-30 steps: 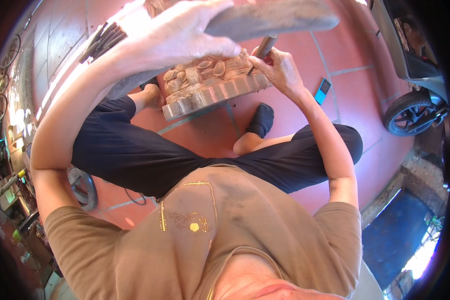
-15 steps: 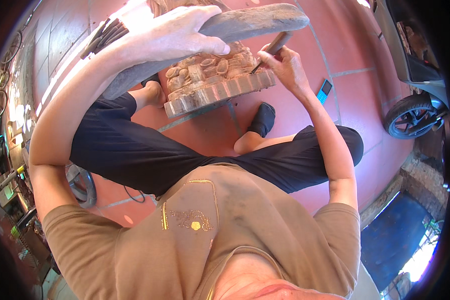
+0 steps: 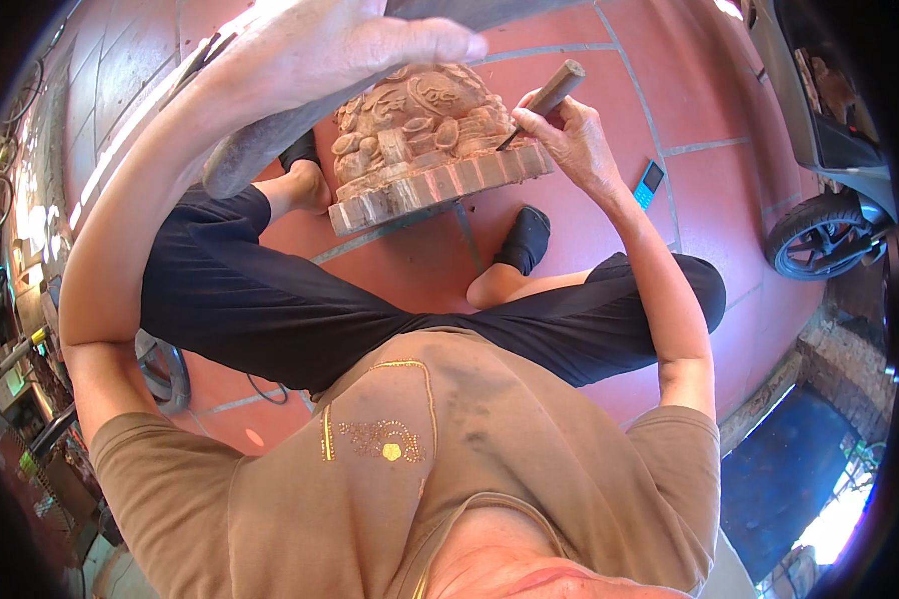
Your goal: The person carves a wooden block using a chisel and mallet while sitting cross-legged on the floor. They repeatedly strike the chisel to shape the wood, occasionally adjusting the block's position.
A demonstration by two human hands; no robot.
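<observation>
A brown wood carving (image 3: 435,125) with raised relief stands on the floor between my feet, on a base with a notched edge. My left hand (image 3: 340,50) is closed round a long, heavy wooden club (image 3: 260,145), raised above the carving's left side. The hand hides the club's middle, and its far end runs out at the top of the view. In my right hand (image 3: 572,140) is a chisel with a wooden handle (image 3: 554,88). The chisel's dark blade slants down to the carving near the right end of its base.
A blue keypad phone (image 3: 649,185) lies on the red tiled floor (image 3: 709,200) to the right. Farther right stands a motorbike wheel (image 3: 824,235). Several dark tools lie at the upper left, partly behind my left arm. Cluttered items line the left edge.
My left hand and the club have risen toward the top of the view, uncovering more of the carving. The chisel and my right hand stay nearly in place.
</observation>
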